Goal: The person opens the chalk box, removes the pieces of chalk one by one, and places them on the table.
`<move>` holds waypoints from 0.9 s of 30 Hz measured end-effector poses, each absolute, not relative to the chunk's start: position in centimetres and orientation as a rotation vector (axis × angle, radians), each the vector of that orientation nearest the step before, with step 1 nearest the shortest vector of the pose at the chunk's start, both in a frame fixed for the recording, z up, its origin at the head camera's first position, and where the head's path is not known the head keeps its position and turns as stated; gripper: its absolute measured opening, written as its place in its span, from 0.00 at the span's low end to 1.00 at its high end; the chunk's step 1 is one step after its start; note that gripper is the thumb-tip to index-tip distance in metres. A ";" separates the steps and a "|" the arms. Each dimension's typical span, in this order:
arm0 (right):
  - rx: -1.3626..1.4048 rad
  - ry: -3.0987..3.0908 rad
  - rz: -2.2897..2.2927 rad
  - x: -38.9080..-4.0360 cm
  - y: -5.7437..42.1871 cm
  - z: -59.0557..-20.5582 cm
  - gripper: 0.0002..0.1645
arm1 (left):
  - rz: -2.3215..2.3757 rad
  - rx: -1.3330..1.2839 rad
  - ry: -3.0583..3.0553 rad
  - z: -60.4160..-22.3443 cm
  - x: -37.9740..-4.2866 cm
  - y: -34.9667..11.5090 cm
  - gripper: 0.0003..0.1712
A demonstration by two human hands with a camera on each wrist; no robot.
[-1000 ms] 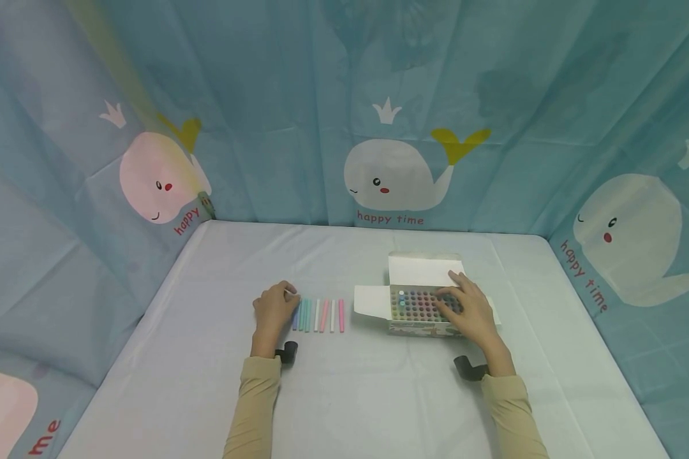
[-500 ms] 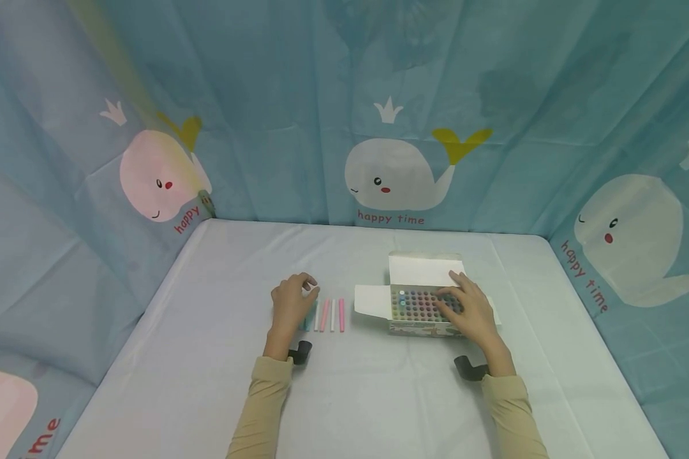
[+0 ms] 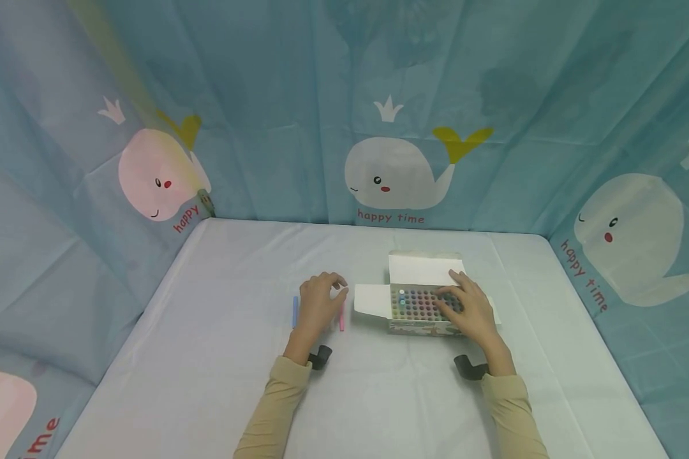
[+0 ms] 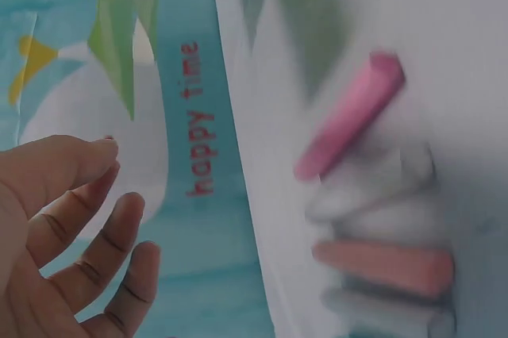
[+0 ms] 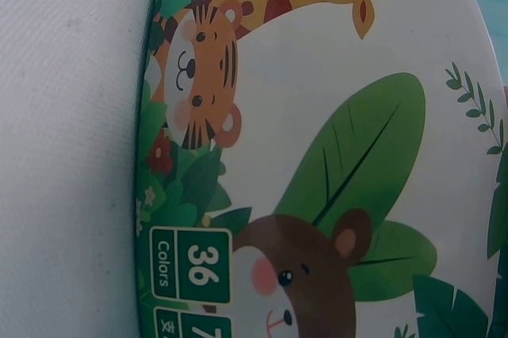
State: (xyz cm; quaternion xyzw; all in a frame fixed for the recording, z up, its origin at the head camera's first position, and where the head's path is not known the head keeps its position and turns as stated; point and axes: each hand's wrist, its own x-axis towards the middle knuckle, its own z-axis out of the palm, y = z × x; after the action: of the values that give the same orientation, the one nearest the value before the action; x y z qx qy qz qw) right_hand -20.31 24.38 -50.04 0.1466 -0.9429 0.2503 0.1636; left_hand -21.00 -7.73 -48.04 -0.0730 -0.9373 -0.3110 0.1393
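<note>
My left hand (image 3: 319,305) is over a row of slim coloured markers on the white table, fingers loosely bent. In the left wrist view its thumb tip meets the index finger, and nothing shows between them. Beyond the fingers there lie a pink marker (image 4: 353,114), a whitish one (image 4: 373,186) and a salmon one (image 4: 386,268). A blue marker (image 3: 295,312) is left of the hand. My right hand (image 3: 474,311) rests over the right end of an open-lidded marker box (image 3: 419,327), its fingers bent loosely above the upright markers (image 3: 417,306).
White flaps (image 3: 372,301) spread from the box, one to the left and one standing behind. The right wrist view shows its printed side (image 5: 333,147) with animals and "36 Colors". A blue whale-print curtain (image 3: 298,159) hangs around the table (image 3: 344,408).
The left hand has travelled rightward along the marker row, from the blue end to near the pink end. It covers most middle markers now, and the blue one shows again. The right hand stays put.
</note>
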 end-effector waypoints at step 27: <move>0.420 -2.679 0.712 -20.4 24.5 -50.4 0.13 | -0.760 -0.556 -2.635 -48.3 -19.6 0.6 0.03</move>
State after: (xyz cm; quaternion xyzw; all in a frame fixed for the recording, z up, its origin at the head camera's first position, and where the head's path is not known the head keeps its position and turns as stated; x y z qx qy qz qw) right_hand -20.39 24.49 -50.41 0.1477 -0.9420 0.2503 0.1680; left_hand -19.55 0.56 -48.33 -0.1959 -0.9278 -0.2675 0.1707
